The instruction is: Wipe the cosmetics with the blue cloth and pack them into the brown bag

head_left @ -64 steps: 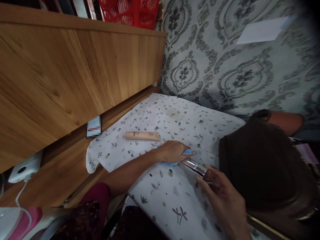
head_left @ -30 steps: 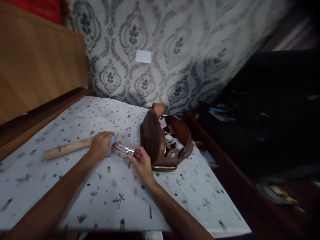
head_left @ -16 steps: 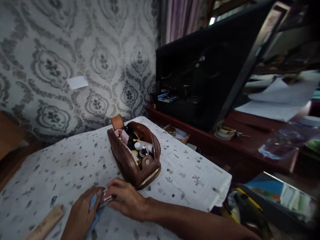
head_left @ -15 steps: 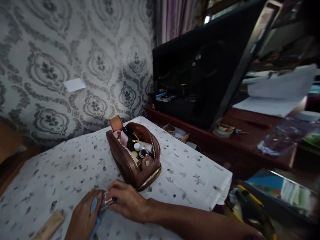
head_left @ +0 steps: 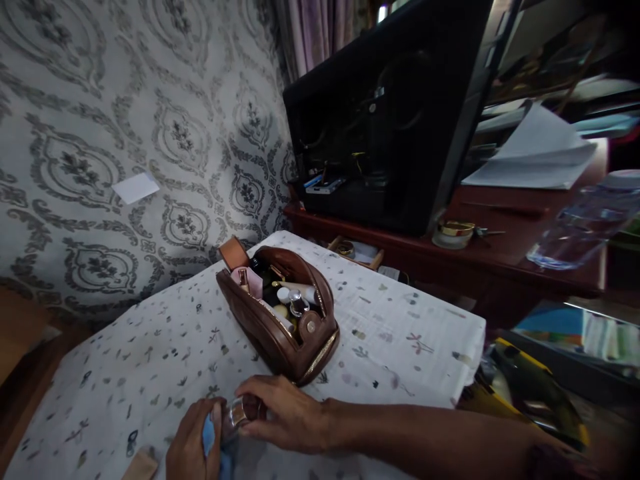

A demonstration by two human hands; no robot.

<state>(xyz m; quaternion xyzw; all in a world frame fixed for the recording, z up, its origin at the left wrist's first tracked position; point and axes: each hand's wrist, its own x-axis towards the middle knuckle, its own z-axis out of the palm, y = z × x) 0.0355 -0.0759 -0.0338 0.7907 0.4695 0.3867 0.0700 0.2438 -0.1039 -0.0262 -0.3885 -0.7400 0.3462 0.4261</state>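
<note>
A small clear bottle with a shiny cap (head_left: 237, 413) is held between my two hands, low in the view. My right hand (head_left: 285, 410) is closed round its cap end. The fingers of my left hand (head_left: 193, 440) grip the other end, along with a light blue cloth (head_left: 209, 433). Just beyond my hands stands an open brown zip bag (head_left: 280, 313), full of small bottles and tubes. A beige item (head_left: 141, 465) lies on the patterned white cloth near my left hand, partly cut off by the lower edge.
The cloth-covered table (head_left: 165, 360) meets a patterned wall. Behind it a black screen (head_left: 370, 133) stands on a dark red desk (head_left: 505, 200), with a gold-lidded jar (head_left: 453, 233), keys, papers and a clear plastic bottle (head_left: 585, 230). A yellow-and-black item (head_left: 535, 393) lies at lower right.
The view has shifted, so the bag and both hands appear further right. Both hands still hold the small bottle, and less of the beige item shows.
</note>
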